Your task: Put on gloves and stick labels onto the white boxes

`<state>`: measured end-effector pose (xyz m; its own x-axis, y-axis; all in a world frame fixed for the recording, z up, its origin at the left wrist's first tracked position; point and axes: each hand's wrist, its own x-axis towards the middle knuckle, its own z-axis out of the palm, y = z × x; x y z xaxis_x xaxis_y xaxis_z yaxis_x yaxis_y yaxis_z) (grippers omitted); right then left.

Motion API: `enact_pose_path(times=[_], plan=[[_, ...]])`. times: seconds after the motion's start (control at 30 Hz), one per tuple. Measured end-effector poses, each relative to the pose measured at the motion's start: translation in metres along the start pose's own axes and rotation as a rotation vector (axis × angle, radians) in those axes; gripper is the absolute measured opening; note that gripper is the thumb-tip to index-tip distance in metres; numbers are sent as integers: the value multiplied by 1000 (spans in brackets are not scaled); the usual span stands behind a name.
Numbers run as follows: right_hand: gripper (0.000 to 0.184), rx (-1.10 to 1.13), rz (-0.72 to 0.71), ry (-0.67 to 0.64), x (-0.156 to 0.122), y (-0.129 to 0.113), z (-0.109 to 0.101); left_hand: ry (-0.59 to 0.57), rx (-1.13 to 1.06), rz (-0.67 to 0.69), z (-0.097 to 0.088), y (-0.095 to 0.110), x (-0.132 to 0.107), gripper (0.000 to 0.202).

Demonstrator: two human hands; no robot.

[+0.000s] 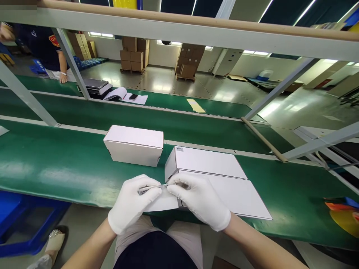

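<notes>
My left hand (133,203), in a white glove, pinches a small printed label (144,191) between thumb and fingers. Its print is partly covered. My right hand (200,200), also gloved, has its thumb and fingertips closed at the label's other end, so the two hands almost meet. A white sheet (164,201) spreads below them near the table's front edge. Right beside and under my right hand lie a white box (209,162) with a small label (179,149) at its corner and a second white box (244,196) in front of it.
Another white box (134,145) stands at the back left on the green table (70,164). A metal frame (179,28) spans above. Beyond it are laptops (95,84), a phone (133,96), yellow paper (196,105) and a person (42,48). A blue crate (25,224) sits lower left.
</notes>
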<state>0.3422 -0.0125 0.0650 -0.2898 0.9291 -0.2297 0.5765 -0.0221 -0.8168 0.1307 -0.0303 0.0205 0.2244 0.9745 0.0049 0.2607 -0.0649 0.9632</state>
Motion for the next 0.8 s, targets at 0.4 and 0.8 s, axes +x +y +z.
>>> enact_pose_path(times=[0.4, 0.8], plan=[[40, -827, -849, 445, -3, 12, -3, -52, -247, -234, -3, -7, 8, 21], [26, -1078, -911, 318, 7, 1, 1, -148, -550, -257, -4, -22, 14, 40]])
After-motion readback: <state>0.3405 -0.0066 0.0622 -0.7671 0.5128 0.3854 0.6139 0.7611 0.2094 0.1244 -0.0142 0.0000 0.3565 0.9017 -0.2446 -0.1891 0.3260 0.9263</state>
